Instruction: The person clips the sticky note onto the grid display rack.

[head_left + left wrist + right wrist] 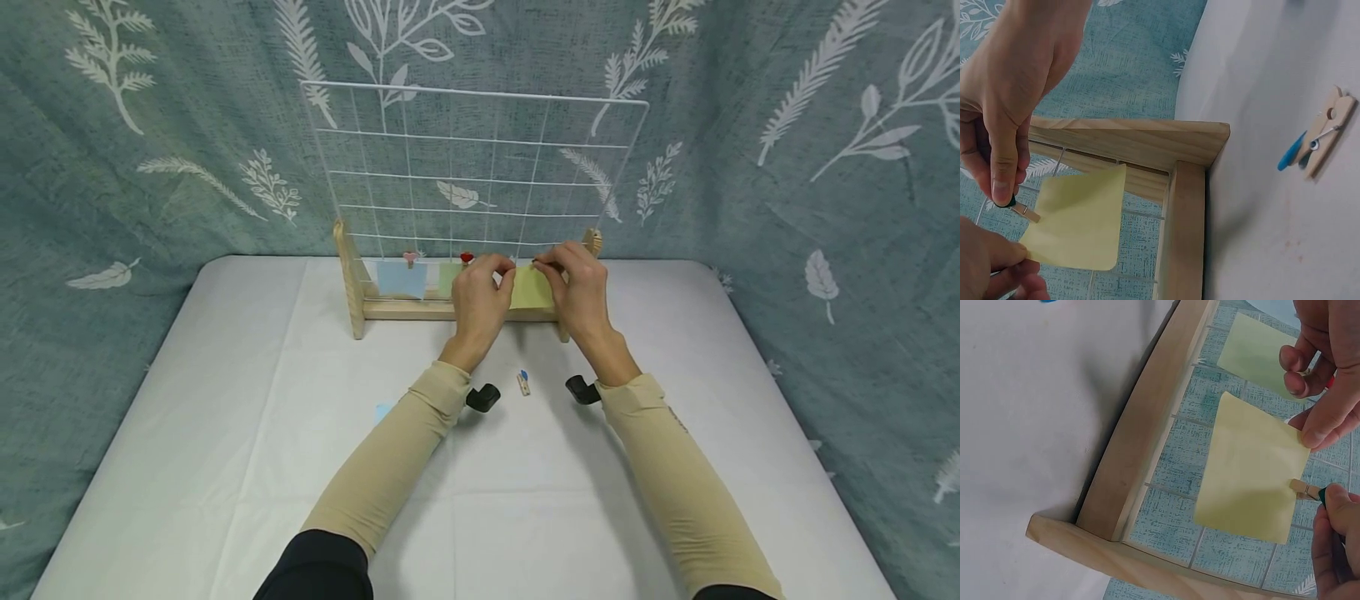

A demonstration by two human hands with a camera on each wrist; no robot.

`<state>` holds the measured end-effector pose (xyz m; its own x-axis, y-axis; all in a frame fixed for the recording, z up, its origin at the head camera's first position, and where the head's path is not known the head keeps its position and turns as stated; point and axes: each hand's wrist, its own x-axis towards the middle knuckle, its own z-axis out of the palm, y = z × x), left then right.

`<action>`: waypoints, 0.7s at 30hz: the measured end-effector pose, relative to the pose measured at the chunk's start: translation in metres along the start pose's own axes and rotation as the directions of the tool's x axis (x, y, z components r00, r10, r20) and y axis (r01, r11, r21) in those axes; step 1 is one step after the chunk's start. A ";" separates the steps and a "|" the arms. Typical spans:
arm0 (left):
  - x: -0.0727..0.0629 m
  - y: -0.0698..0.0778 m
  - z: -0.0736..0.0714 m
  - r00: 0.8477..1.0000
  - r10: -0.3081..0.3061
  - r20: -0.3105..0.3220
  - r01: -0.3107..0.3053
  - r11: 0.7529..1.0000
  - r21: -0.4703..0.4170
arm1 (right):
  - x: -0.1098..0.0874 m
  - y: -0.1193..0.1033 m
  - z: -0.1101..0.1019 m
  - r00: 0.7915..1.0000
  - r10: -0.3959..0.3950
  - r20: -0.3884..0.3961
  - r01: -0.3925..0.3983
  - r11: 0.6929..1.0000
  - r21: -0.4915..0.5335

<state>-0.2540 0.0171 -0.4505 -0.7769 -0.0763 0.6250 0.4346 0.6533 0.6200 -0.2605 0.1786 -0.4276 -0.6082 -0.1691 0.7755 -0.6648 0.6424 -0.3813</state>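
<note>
Against the wire grid, a yellow paper note [532, 289] hangs between both hands. My left hand [480, 296] pinches the note's upper left corner between thumb and finger. My right hand [579, 287] pinches a small wooden clothespin [1303, 487] with a dark green end, whose jaws sit over the note's top edge. To the left, a green note [1257, 353] hangs under a clothespin with a red heart [467, 258]. Further left is a blue note [401, 279] under a clothespin with a pink heart [409, 258].
The white wire grid [480, 179] stands in a wooden base [408, 310] at the back of the white table [225, 400]. A loose clothespin with a blue end [523, 383] lies in front. Something light blue [382, 411] shows beside the left sleeve.
</note>
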 end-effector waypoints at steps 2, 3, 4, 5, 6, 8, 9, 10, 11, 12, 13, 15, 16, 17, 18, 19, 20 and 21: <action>0.000 0.001 0.000 1.000 -0.003 -0.002 0.003 1.000 -0.003 | 0.000 0.000 0.000 1.000 -0.006 0.005 0.006 1.000 0.001; 0.000 0.001 0.000 1.000 -0.004 -0.004 0.004 1.000 -0.005 | 0.000 0.000 0.000 1.000 -0.010 0.009 0.010 1.000 0.000; 0.000 0.001 0.000 1.000 -0.005 -0.006 0.005 1.000 -0.006 | 0.000 0.001 0.000 1.000 -0.013 0.014 0.013 1.000 -0.002; 0.000 0.001 0.000 1.000 -0.005 -0.009 0.005 1.000 -0.006 | 0.000 0.001 0.000 1.000 -0.016 0.021 0.017 1.000 -0.007; 0.000 0.001 0.000 1.000 -0.005 -0.010 0.004 1.000 -0.008 | 0.000 0.002 0.000 0.999 -0.018 0.027 0.018 1.000 -0.010; 0.000 0.002 0.000 1.000 -0.006 -0.011 0.006 1.000 -0.006 | 0.000 0.003 0.000 0.999 -0.015 0.034 0.015 1.000 -0.012; 0.000 0.002 0.001 1.000 -0.007 -0.010 0.007 1.000 -0.004 | 0.000 0.003 0.000 0.999 -0.012 0.038 0.012 1.000 -0.010; 0.000 0.002 0.001 1.000 -0.008 -0.009 0.008 1.000 -0.003 | 0.000 0.003 0.000 0.999 -0.009 0.042 0.009 1.000 -0.007; 0.000 0.002 0.001 1.000 -0.008 -0.008 0.008 1.000 -0.002 | 0.000 0.003 0.000 0.999 -0.005 0.044 0.005 1.000 -0.006; 0.000 0.002 0.001 1.000 -0.009 -0.006 0.009 1.000 -0.001 | 0.000 0.003 0.000 0.999 -0.001 0.048 0.001 1.000 -0.003; 0.000 0.002 0.001 1.000 -0.010 -0.006 0.010 1.000 0.000 | 0.000 0.003 0.000 0.999 0.006 0.052 -0.006 1.000 0.000; 0.000 0.002 0.001 1.000 -0.012 -0.006 0.012 1.000 0.000 | 0.000 0.003 0.000 0.998 0.017 0.064 -0.017 1.000 0.001; 0.000 0.002 0.001 1.000 -0.011 -0.006 0.011 1.000 0.001 | 0.000 0.003 0.000 0.997 0.023 0.069 -0.023 1.000 -0.003; 0.000 0.002 0.001 1.000 -0.011 -0.007 0.011 1.000 0.002 | 0.000 0.002 0.000 0.997 0.030 0.074 -0.029 1.000 -0.007; 0.000 0.002 0.001 1.000 -0.011 -0.008 0.011 1.000 0.003 | 0.000 0.002 0.000 0.996 0.037 0.078 -0.036 0.999 -0.007; 0.000 0.002 0.001 1.000 -0.010 -0.009 0.010 1.000 0.001 | -0.001 0.002 0.001 0.996 0.042 0.080 -0.041 0.999 -0.012; 0.000 0.002 0.001 1.000 -0.009 -0.011 0.009 1.000 -0.001 | -0.001 0.002 0.001 0.996 0.046 0.082 -0.045 0.999 -0.015; -0.001 0.001 0.000 1.000 -0.008 -0.016 0.008 1.000 -0.007 | -0.002 0.002 0.001 0.995 0.049 0.084 -0.047 0.999 -0.019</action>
<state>-0.2531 0.0180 -0.4501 -0.7729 -0.0932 0.6276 0.4320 0.6471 0.6282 -0.2607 0.1794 -0.4304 -0.6742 -0.1997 0.7110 -0.6267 0.6640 -0.4078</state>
